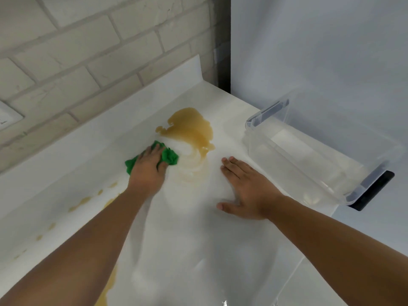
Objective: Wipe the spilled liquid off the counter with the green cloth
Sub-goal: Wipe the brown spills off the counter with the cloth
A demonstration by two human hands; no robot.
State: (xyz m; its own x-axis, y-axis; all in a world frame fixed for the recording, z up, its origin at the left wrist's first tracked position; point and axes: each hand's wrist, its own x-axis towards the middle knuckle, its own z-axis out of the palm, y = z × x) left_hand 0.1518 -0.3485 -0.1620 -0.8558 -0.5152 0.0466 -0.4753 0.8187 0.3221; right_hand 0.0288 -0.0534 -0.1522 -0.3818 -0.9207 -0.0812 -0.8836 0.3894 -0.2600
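Note:
A brown puddle of spilled liquid (pixel 191 127) lies on the white counter (pixel 198 239) near the back wall. Just left of and below it sits the bunched green cloth (pixel 170 156). My left hand (pixel 148 167) presses down on the cloth, fingers curled over it, covering most of it. Pale smeared streaks (pixel 192 171) curve between the cloth and the puddle. My right hand (pixel 245 188) rests flat on the counter to the right, fingers straight, holding nothing. More brown drops and a streak (pixel 88 200) run along the counter left of my left arm.
A clear plastic bin (pixel 313 151) with dark handles stands at the counter's right end, close to my right hand. A brick wall (pixel 88 51) with a wall socket (pixel 8 118) backs the counter. A white panel (pixel 320 40) rises at the right.

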